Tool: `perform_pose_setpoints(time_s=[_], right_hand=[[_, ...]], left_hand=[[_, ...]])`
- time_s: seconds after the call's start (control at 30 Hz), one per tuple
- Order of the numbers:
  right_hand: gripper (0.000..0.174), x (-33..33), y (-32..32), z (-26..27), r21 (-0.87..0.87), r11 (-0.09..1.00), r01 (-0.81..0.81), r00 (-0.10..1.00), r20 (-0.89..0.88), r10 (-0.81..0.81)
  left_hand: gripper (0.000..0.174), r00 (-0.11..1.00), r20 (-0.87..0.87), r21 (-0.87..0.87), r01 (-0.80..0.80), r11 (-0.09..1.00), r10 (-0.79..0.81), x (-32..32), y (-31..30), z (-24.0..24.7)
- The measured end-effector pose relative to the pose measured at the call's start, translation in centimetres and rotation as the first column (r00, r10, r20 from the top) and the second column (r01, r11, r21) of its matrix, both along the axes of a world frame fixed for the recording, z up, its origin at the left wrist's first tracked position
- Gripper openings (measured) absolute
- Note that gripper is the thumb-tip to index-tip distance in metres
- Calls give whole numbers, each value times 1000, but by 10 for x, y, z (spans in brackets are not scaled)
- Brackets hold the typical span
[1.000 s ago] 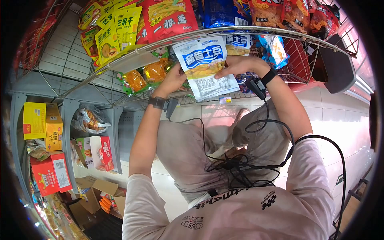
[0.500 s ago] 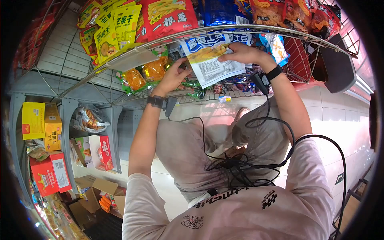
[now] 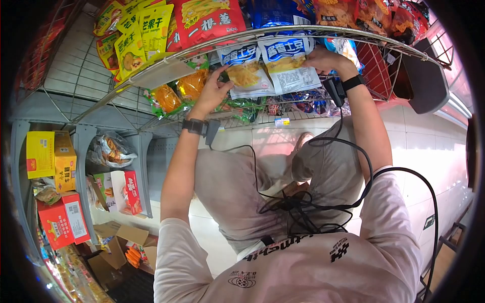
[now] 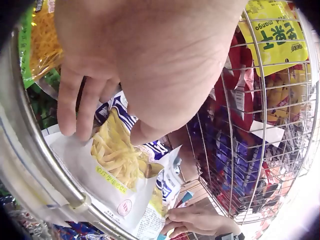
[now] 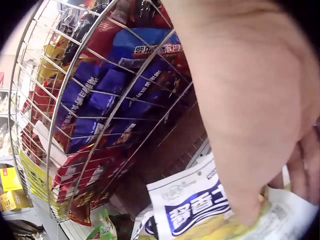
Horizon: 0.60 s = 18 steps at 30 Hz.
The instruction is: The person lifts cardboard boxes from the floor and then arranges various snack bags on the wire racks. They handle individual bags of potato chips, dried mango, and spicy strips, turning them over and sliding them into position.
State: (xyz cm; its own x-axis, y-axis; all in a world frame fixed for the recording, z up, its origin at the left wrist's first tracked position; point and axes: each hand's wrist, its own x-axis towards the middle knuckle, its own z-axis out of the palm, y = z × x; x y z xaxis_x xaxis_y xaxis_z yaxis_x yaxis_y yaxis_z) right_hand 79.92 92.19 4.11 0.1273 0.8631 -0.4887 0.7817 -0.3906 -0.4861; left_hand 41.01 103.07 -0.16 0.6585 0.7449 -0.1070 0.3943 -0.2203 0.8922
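Observation:
Two white-and-blue bags of potato snacks stand side by side in the lower wire rack. My right hand [image 3: 327, 61] pinches the right edge of the right-hand potato snack bag [image 3: 290, 63]. In the right wrist view the thumb lies over the printed front of that bag [image 5: 197, 207], with the fingers at its side. My left hand [image 3: 214, 93] is at the left edge of the left-hand potato snack bag [image 3: 245, 76]. Its fingers reach down fairly straight over that bag [image 4: 117, 160] in the left wrist view.
A wire rim [image 3: 202, 49] of the upper basket runs above both hands. Orange snack packs [image 3: 192, 86] lie left of the left hand, and a blue-and-white pack [image 3: 343, 48] sits behind the right. Black cables [image 3: 298, 207] hang across the lap. Grey shelving [image 3: 86, 151] holds boxes at the left.
The right hand has lowered the potato snack bag into the rack and moved slightly right with it. A second bag now shows fully at its left. The left hand has shifted slightly left.

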Motion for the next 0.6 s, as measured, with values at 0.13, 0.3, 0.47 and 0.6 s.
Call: perform_pose_setpoints(time_s=[0.13, 0.3, 0.47, 0.6], right_hand=[[57, 1, -1, -7, -14, 993, 114, 992, 49, -113], [55, 6, 3, -3, -4, 993, 117, 987, 112, -115], [55, 11, 12, -18, 323, 944, 73, 974, 182, -137], [54, -12, 2, -5, 370, 913, 174, 962, 134, -238]], left_hand=[[63, 1000, 24, -6, -5, 1000, 5, 0, -1, -3], [61, 998, 57, -55, 22, 998, -19, 0, -5, 6], [57, 993, 89, -117, 83, 990, -73, 5, -12, 17], [59, 992, 41, -134, 128, 983, -123, 6, -14, 14]])
